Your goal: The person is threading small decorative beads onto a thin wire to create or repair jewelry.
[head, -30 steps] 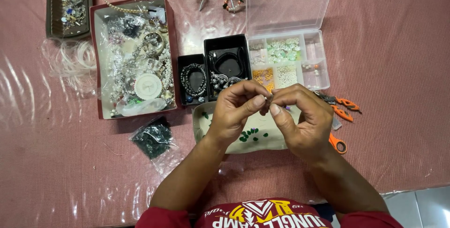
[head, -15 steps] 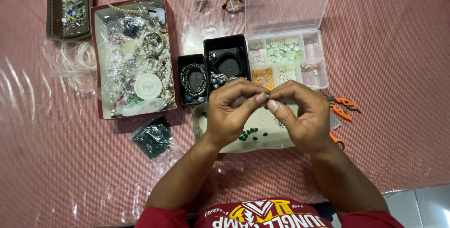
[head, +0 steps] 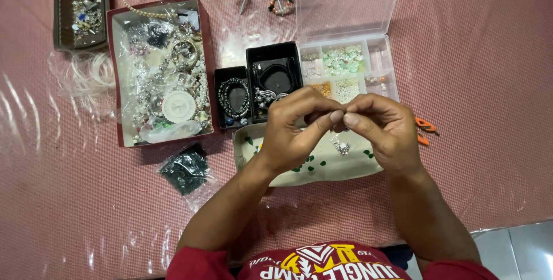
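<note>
Fingertips of left hand (head: 294, 127) and right hand (head: 383, 130) pinch something tiny; a slip likely drops it into cream tray (head: 345, 168) just below.

glossy clear plastic organizer box (head: 345, 21), matt cloth-like pink table cover (head: 489, 84) w/ shiny film

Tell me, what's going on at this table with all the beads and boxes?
A person is working on something tiny with both bare hands. The left hand and right hand meet fingertip to fingertip above a shallow cream tray scattered with small green beads; whatever they pinch is too small to tell. Around them lie a clear compartment box of beads, two black boxes with bracelets, a red box of jewellery, a small bag of dark beads and orange-handled pliers.
</note>
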